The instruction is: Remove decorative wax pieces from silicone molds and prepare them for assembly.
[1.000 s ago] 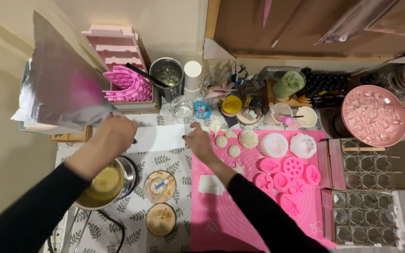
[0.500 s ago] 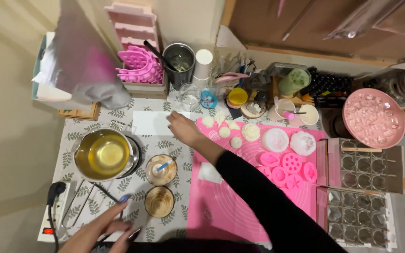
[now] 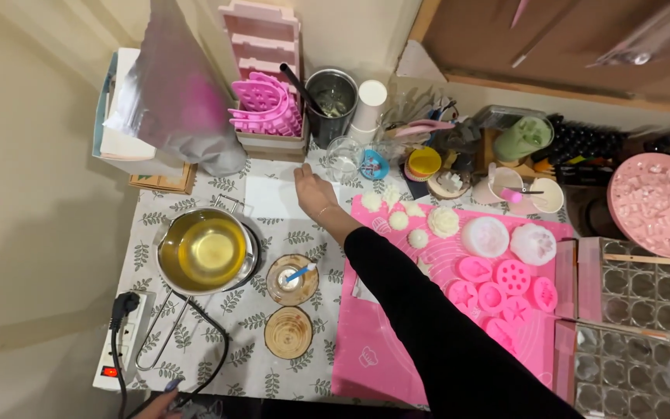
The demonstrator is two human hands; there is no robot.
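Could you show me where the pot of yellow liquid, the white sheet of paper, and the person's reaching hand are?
pot of yellow liquid (image 3: 203,250), head view, on the liquid surface.
white sheet of paper (image 3: 271,198), head view, on its bare middle.
right hand (image 3: 313,191), head view, on the back of the hand.

Table (image 3: 157,233) covered by leaf-print cloth. Pink silicone mat (image 3: 397,341) on right half, reaching front edge. Metal pot (image 3: 203,252) of yellow liquid left of centre. Two round wooden coasters (image 3: 288,332) just beside mat's left edge. White paper sheet (image 3: 269,198) toward back. White power strip (image 3: 122,337) at front left corner. Silver bag (image 3: 180,93) upright at back left corner. Clear compartment trays (image 3: 645,310) along right edge.
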